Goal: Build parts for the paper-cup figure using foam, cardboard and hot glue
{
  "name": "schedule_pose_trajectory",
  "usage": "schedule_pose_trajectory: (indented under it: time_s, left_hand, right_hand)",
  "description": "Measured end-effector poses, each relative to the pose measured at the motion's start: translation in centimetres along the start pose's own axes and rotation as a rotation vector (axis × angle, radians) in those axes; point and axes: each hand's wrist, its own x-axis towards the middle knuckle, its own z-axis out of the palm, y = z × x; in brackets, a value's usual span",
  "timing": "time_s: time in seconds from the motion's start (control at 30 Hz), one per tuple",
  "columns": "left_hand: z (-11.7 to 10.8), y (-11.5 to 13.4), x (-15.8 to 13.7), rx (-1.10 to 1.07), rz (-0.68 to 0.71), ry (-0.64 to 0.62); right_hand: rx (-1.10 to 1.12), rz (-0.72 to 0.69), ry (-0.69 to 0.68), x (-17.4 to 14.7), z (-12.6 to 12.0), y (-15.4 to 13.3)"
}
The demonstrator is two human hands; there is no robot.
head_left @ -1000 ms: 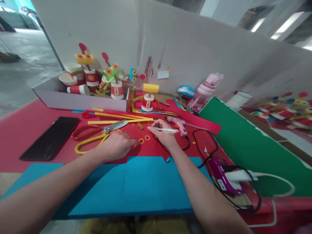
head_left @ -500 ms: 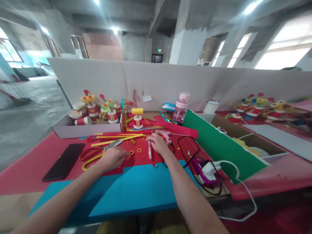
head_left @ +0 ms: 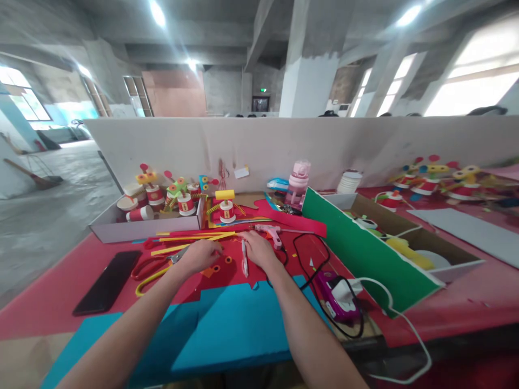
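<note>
My left hand (head_left: 201, 255) hovers over the red table, beside the scissors' blades, fingers loosely bent and apart, and I see nothing held in it. Just below its fingers lie an orange paper scrap (head_left: 207, 272) and small orange rings (head_left: 217, 268). My right hand (head_left: 258, 248) reaches forward with fingers stretched toward the ends of the yellow paper strips (head_left: 219, 236). A white-and-pink pen (head_left: 245, 262) lies by its thumb, apparently loose. The scissors (head_left: 148, 268), with red and yellow handles, are partly hidden by my left hand. A pink glue gun (head_left: 271, 233) rests beyond my right hand.
A black phone (head_left: 107, 282) lies at left. Blue sheet (head_left: 239, 319) covers the front edge. Behind stand a box (head_left: 141, 229) of paper-cup figures, one yellow-headed cup figure (head_left: 227, 210) and a pink bottle (head_left: 299, 181). A green-sided box (head_left: 365, 254) and purple power strip (head_left: 336, 297) with cables stand right.
My left hand has lifted away from the orange scrap, moving forward and right. My right hand has shifted slightly left, its fingers past the pen's top. The view has tilted a little upward.
</note>
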Motion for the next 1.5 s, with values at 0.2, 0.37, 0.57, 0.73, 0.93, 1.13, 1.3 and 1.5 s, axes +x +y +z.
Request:
schedule_pose_trajectory:
  time_s: [0.2, 0.37, 0.57, 0.73, 0.93, 1.13, 1.3, 1.5]
  left_hand:
    - [1.0, 2.5, 1.0, 0.232, 0.095, -0.090]
    - [2.6, 2.2, 1.5, 0.265, 0.144, -0.131]
    - [3.4, 1.5, 1.2, 0.184, 0.162, -0.009]
    - [3.9, 0.3, 0.8, 0.056, 0.125, 0.032]
    - [4.7, 0.0, 1.3, 0.048, 0.224, 0.039]
    - [4.7, 0.5, 1.2, -0.001, 0.240, 0.140]
    - [3.9, -0.2, 0.8, -0.595, -0.035, 0.283]
    - [3.2, -0.3, 0.9, -1.535, -0.351, 0.321]
  right_hand:
    - [0.041, -0.021, 0.055, -0.1, 0.0, -1.0]
    - [0.109, -0.007, 0.095, 0.0, 0.3, -1.1]
    - [0.214, -0.031, 0.132, 0.2, 1.1, -0.8]
    - [0.247, -0.020, 0.169, 0.3, 1.7, -0.5]
    - [0.279, -0.028, 0.172, 0.5, 2.1, -0.5]
    - [0.316, -0.027, 0.161, 0.3, 1.9, -0.7]
    - [0.650, 0.079, 0.168, 0.6, 1.7, -1.0]
    - [1.291, 0.279, -0.049, 0.6, 1.6, -2.4]
